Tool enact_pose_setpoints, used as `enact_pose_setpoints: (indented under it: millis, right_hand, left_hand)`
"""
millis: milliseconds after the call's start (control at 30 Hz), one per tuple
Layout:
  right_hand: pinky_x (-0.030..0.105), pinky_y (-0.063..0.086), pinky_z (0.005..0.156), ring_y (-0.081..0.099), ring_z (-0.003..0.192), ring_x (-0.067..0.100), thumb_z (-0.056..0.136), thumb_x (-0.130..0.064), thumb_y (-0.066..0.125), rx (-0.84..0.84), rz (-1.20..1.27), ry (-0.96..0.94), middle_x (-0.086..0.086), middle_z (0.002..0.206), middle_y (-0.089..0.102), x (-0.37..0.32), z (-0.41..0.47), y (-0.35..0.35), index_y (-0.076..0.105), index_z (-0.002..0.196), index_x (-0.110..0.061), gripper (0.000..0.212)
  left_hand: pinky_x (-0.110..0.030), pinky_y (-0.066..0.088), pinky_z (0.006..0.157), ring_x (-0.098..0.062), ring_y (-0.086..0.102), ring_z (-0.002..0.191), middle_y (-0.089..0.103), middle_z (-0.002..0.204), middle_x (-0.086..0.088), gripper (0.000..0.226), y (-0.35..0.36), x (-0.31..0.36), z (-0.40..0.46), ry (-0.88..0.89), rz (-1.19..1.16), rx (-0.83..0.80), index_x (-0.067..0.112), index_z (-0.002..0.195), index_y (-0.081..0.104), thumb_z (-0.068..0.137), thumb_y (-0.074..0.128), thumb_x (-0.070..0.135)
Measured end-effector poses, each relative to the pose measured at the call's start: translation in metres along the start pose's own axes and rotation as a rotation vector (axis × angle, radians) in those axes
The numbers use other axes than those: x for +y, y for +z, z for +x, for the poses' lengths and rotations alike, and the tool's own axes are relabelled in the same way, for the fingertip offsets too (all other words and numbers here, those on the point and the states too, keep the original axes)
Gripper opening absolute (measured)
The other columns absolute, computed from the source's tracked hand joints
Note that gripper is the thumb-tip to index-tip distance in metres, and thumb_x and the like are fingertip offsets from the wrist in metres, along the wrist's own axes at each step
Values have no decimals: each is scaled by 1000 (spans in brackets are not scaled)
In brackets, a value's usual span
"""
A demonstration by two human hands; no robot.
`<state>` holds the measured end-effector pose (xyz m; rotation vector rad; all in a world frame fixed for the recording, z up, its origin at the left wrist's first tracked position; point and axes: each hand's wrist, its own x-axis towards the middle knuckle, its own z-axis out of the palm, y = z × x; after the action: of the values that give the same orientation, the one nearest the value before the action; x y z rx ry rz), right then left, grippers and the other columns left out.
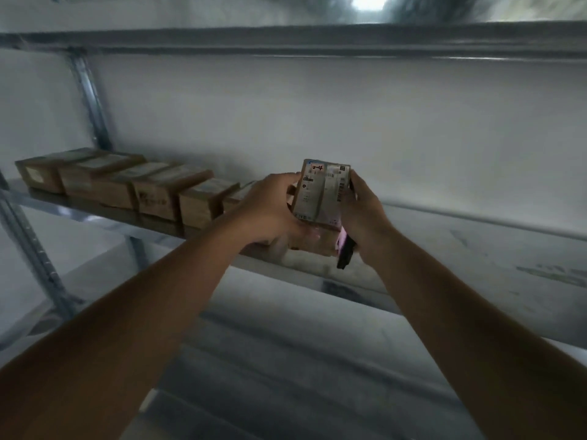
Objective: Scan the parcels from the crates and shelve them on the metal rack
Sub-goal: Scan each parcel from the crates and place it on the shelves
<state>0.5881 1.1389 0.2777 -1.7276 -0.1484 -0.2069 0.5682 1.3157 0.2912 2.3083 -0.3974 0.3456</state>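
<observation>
2 hands hold 1 parcel (320, 193) upright between them, just above the front of the rack (476, 236) shelf. The left hand (270, 214) has its grip curled round the parcel's left edge and bottom, thumb underneath. The right hand (362, 214) wraps its right edge, and the same grip also pins a dark scanner (344, 255) with a pink patch against the palm, its end hanging below the hand. The parcel's white label faces the camera. Left of the hands, 6 boxes (152, 193) stand in a row along the shelf, side by side.
</observation>
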Motion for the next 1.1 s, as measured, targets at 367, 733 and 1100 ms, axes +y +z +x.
enact_pose_setpoints:
  millis: [367,733,1100]
  right_hand:
    - [31,64,70,78,82,18,108,-17,57,-14,-49,249,-4,89,81,-1,39,16,75,97,-29,24]
    - [30,45,79,58,79,17,114,-21,41,33,-219,313,-1,94,62,18,58,16,64,136,-23,32]
    - [27,41,60,56,90,19,115,-29,31,147,-325,225,8,160,49,19,59,10,27,167,-39,54]
  left_hand:
    - [-25,54,74,-7,72,98,78,104,12,53,-13,-29,48,32,39,-244,25,118,77,70,99,32]
    - [-29,44,83,-15,63,122,69,138,5,81,-9,-42,68,11,202,-248,21,141,68,69,98,46]
    - [-34,48,108,-9,58,129,58,152,7,77,-12,-34,59,2,139,-198,26,149,60,82,84,54]
